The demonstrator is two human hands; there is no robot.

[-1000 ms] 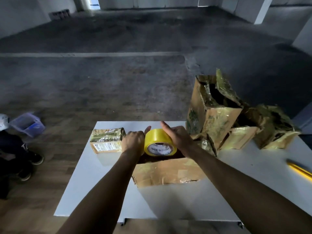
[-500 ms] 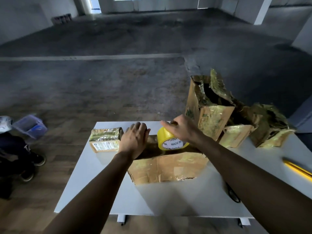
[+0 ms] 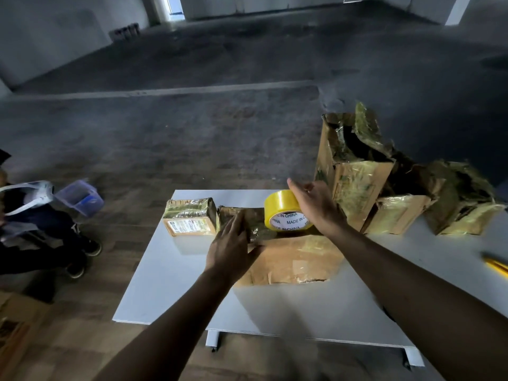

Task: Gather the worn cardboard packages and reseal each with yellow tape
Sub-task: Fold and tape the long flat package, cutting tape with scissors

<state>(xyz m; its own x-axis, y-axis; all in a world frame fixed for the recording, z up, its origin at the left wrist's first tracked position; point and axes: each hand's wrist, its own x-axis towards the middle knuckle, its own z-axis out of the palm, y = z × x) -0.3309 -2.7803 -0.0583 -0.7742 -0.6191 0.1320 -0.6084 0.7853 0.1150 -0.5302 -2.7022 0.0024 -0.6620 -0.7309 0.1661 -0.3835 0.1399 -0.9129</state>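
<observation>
A flat worn cardboard package (image 3: 297, 259) lies on the white table (image 3: 176, 292), its top partly wrapped in shiny tape. On it stands the yellow tape roll (image 3: 283, 213), its label facing me. My right hand (image 3: 316, 207) lies against the roll's right side, thumb straight above it and fingers reaching behind. My left hand (image 3: 233, 248) rests flat on the package's left end with straight fingers. A small taped package (image 3: 189, 218) with a label sits just left of it.
A tall torn open box (image 3: 354, 171) and two more crumpled boxes (image 3: 395, 215) (image 3: 464, 204) stand at the table's back right. A yellow object (image 3: 494, 265) lies at the right edge. A seated person (image 3: 35, 232) and a blue bin (image 3: 79, 196) are on the floor to the left.
My right hand carried the roll to the right and stood it upright on the package, then loosened its grip. My left hand let go of the roll and slid down flat onto the package.
</observation>
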